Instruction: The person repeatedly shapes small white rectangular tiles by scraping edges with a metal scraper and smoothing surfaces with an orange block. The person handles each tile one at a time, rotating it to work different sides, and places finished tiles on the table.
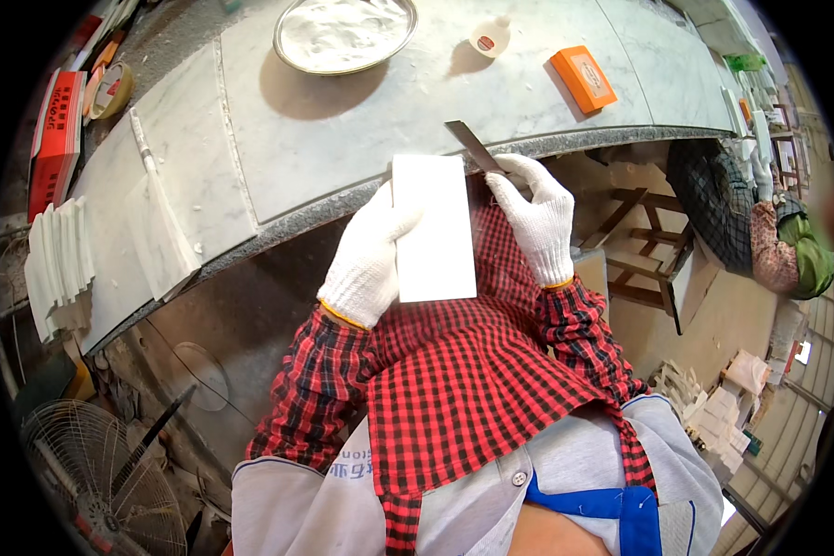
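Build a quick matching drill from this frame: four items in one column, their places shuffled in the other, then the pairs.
Items:
1. white tile
2. metal blade
3. orange block
4. round metal pan

Places:
A. on the marble bench, right part, lying flat
B. held in the left hand
C. far side of the bench, filled with white powder
D. gripped by the right hand

Pairs: 1-B, 2-D, 3-A, 4-C

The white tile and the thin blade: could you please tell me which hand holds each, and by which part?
The left hand grips the white tile along its left edge; the right hand holds the thin blade by its lower end.
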A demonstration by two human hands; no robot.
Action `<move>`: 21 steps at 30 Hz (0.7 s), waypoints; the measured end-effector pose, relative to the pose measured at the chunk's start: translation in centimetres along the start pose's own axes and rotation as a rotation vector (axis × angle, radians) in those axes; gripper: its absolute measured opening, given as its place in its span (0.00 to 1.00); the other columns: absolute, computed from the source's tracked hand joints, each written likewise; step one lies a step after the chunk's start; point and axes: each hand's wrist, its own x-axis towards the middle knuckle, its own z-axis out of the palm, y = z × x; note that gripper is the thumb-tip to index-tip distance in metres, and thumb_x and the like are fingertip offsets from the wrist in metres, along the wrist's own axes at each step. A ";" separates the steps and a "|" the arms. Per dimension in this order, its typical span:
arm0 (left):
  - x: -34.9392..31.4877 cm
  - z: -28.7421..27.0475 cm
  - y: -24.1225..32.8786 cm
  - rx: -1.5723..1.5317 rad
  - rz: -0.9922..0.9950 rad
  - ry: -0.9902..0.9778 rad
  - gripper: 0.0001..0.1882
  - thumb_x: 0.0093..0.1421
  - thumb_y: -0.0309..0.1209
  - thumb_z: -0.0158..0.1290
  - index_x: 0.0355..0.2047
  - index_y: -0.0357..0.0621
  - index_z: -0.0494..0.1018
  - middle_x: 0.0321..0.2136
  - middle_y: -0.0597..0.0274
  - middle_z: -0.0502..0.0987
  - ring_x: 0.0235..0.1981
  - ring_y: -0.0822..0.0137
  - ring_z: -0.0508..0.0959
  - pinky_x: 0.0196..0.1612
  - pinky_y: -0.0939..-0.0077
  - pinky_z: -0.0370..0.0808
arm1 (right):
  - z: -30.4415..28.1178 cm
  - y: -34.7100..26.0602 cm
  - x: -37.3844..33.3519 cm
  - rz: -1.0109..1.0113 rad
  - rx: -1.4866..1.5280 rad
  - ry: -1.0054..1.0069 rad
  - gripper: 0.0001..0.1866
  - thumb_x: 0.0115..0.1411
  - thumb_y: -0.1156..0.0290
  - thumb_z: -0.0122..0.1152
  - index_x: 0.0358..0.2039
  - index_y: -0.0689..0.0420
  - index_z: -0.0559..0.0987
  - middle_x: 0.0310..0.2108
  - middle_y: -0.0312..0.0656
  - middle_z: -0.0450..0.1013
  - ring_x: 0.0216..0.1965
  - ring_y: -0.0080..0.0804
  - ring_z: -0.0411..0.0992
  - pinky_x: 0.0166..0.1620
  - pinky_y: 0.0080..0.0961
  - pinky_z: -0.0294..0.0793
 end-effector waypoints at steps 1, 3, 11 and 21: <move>0.0 -0.2 0.2 -0.006 -0.010 -0.012 0.27 0.69 0.25 0.48 0.68 0.33 0.58 0.59 0.49 0.72 0.56 0.60 0.77 0.60 0.64 0.76 | -0.2 -0.1 0.1 0.016 -0.035 -0.051 0.14 0.63 0.70 0.67 0.46 0.64 0.82 0.36 0.42 0.84 0.36 0.22 0.80 0.39 0.20 0.78; 0.1 -0.6 0.3 0.030 -0.013 -0.017 0.28 0.69 0.25 0.48 0.68 0.33 0.57 0.59 0.50 0.73 0.56 0.60 0.77 0.60 0.64 0.76 | -0.4 0.2 0.2 0.124 0.038 -0.122 0.14 0.63 0.68 0.66 0.45 0.65 0.83 0.30 0.38 0.82 0.30 0.20 0.77 0.34 0.18 0.75; 0.3 -1.0 -0.1 0.159 -0.001 0.039 0.28 0.70 0.25 0.47 0.69 0.33 0.56 0.59 0.49 0.72 0.56 0.60 0.77 0.59 0.64 0.77 | -1.0 -5.7 0.3 0.388 0.394 -0.294 0.18 0.67 0.72 0.60 0.54 0.66 0.79 0.34 0.38 0.80 0.31 0.16 0.74 0.36 0.17 0.74; 1.0 -1.4 -1.5 0.077 0.070 0.036 0.29 0.73 0.31 0.46 0.70 0.34 0.55 0.61 0.52 0.70 0.59 0.62 0.73 0.62 0.66 0.72 | 3.7 -3.9 0.1 -0.145 -0.112 -0.146 0.18 0.64 0.70 0.59 0.54 0.58 0.79 0.38 0.54 0.80 0.38 0.49 0.81 0.40 0.34 0.80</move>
